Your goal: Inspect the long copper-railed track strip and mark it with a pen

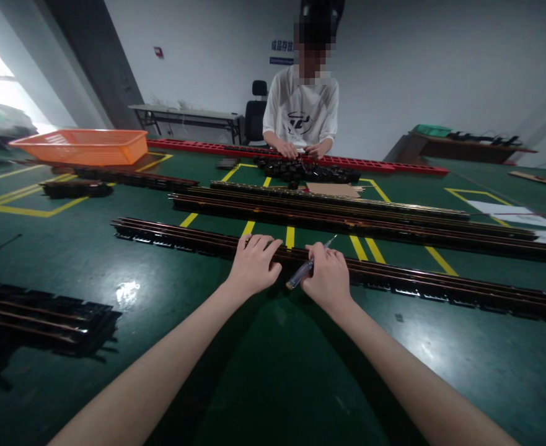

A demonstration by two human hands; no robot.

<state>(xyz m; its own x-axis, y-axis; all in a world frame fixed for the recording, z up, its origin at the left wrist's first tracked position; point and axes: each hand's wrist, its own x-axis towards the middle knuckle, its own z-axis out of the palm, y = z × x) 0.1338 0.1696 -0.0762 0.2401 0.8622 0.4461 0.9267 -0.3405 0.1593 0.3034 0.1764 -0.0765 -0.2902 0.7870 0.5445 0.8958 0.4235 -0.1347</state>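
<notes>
A long dark rail with copper strips point(416, 282) lies across the green floor in front of me. My left hand point(254, 263) rests on it with the fingers curled over its top edge. My right hand point(327, 275) is closed around a small clear-handled screwdriver point(303, 271), its thin tip pointing up and away over the rail. The two hands sit close together at the rail's middle.
More long rails point(347, 214) lie parallel behind. A person in a white shirt point(301, 114) works at dark parts point(310, 170) across from me. An orange basket point(84, 145) stands far left; stacked rail pieces point(40, 319) lie near left. A red strip point(384, 165) runs behind.
</notes>
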